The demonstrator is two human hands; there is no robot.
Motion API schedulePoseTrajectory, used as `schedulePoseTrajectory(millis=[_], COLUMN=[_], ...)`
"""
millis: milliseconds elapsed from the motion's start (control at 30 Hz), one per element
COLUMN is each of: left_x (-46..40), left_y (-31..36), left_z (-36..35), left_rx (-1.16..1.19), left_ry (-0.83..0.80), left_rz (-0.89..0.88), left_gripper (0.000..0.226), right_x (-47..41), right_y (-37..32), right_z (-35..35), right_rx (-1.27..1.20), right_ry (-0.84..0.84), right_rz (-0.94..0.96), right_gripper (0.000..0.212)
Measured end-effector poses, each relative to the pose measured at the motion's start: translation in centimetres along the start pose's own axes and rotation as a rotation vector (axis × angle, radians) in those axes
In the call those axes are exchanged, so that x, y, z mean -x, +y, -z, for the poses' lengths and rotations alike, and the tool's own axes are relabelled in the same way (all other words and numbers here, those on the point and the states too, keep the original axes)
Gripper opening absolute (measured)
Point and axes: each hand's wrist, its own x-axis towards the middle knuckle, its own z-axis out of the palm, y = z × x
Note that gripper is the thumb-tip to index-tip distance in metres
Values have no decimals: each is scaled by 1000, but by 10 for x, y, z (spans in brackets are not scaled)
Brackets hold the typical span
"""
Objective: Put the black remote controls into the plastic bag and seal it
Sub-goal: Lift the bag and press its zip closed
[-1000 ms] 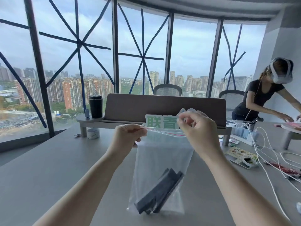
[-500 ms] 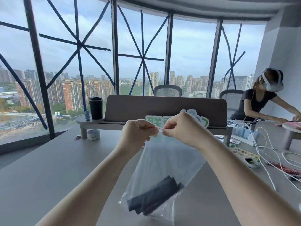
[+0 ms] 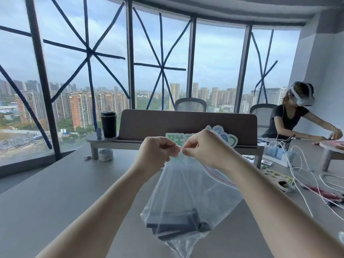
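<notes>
A clear plastic bag (image 3: 188, 185) with a red zip strip hangs above the grey table (image 3: 55, 192). Black remote controls (image 3: 173, 221) lie flat in its bottom, seen through the plastic. My left hand (image 3: 155, 154) pinches the top edge of the bag at its left end. Right beside it, almost touching, my right hand (image 3: 206, 148) pinches the same strip. From my right hand the red strip slants down to the right, partly hidden behind my right forearm.
A wooden desk shelf (image 3: 186, 125) crosses the table behind the bag, with a black tumbler (image 3: 108, 124) on its left end and a tape roll (image 3: 105, 154) below. White cables (image 3: 301, 175) and small items clutter the right side. A person with a headset (image 3: 292, 118) works at far right.
My right hand slid left along the zip strip until it met my left hand. The bag swung and tilted, and the remotes shifted from slanted to lying nearly flat.
</notes>
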Motion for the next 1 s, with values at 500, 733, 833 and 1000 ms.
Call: schedulePoseTrajectory(millis=[500,733,833,1000], left_x=[-2,-4,-8,-13], left_y=[-7,-17,-25,-36], left_z=[-1,9,21,40], left_rx=[-36,-15,7,76], left_ry=[90,281,341,434], left_rz=[-70,-91,-90,-30], left_gripper=[13,16,16,18], right_x=[0,13,21,27], right_y=[-10,1,12,26], right_z=[-10,-11,-10,-10], right_rx=[-40,90,162,214], right_ry=[3,30,22,12], right_rz=[3,-25,-30,-46], right_gripper=[16,18,20,19])
